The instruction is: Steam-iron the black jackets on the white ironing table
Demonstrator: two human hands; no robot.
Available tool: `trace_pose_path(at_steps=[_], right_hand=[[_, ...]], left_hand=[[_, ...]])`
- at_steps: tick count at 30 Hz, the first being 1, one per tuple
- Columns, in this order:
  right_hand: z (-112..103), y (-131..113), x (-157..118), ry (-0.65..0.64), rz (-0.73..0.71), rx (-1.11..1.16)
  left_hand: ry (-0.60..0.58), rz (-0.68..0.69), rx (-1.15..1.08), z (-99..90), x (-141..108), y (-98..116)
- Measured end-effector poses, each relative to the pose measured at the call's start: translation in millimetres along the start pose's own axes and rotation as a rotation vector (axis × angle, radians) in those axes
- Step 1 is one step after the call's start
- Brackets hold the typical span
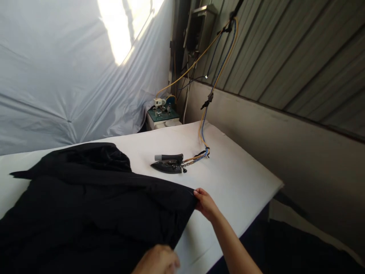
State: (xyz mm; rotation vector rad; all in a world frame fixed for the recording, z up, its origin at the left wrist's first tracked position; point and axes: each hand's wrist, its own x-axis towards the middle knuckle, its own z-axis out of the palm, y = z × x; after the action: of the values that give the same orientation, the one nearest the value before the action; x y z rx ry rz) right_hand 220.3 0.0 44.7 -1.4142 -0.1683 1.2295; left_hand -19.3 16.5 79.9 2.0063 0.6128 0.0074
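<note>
- My right hand [204,203] pinches a corner of the black cloth [102,207], thumb and fingers closed; the cloth sprawls over the left of the white table [239,167].
- Left hand [157,260] is blurred, curled by the cloth's near edge — can't tell if it grips.
- A firm, even pinch should keep the edge straight.
- Iron [168,164] and cords [199,156] lie just beyond — easy to snag.

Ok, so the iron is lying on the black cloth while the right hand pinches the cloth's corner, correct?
Not quite: the head view shows the iron lying on the white tabletop, apart from the black cloth. The right hand does pinch the cloth's corner.
</note>
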Motion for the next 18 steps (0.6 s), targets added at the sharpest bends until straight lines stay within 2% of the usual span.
trace_pose_path(at_steps=[2,4,6,8,10,13,18], right_hand=[[-16.1,14.4,8.8,0.024,0.020,0.023],[-22.4,24.1,12.3,0.022,0.009,0.059],[-22.5,27.5,11.1,-0.006,-0.030,0.105],[-20.6,25.9,7.0,-0.052,-0.079,0.148],[-19.4,22.0,1.9,-0.087,-0.115,0.161],[-20.3,16.6,-5.0,-0.072,-0.128,0.117],[-22.6,12.3,-13.7,-0.062,-0.109,0.119]], left_hand=[[0.195,0.045,0.070,-21.6,28.2,-3.8],[0.415,0.073,0.178,-52.2,57.8,-14.4],[0.526,0.032,0.343,-83.6,87.0,-28.0],[0.468,-0.066,0.528,-108.7,112.4,-40.3],[0.324,-0.151,0.632,-124.7,131.7,-48.4],[0.171,-0.198,0.635,-136.0,148.4,-52.2],[0.116,-0.142,0.575,-147.7,159.3,-47.6]])
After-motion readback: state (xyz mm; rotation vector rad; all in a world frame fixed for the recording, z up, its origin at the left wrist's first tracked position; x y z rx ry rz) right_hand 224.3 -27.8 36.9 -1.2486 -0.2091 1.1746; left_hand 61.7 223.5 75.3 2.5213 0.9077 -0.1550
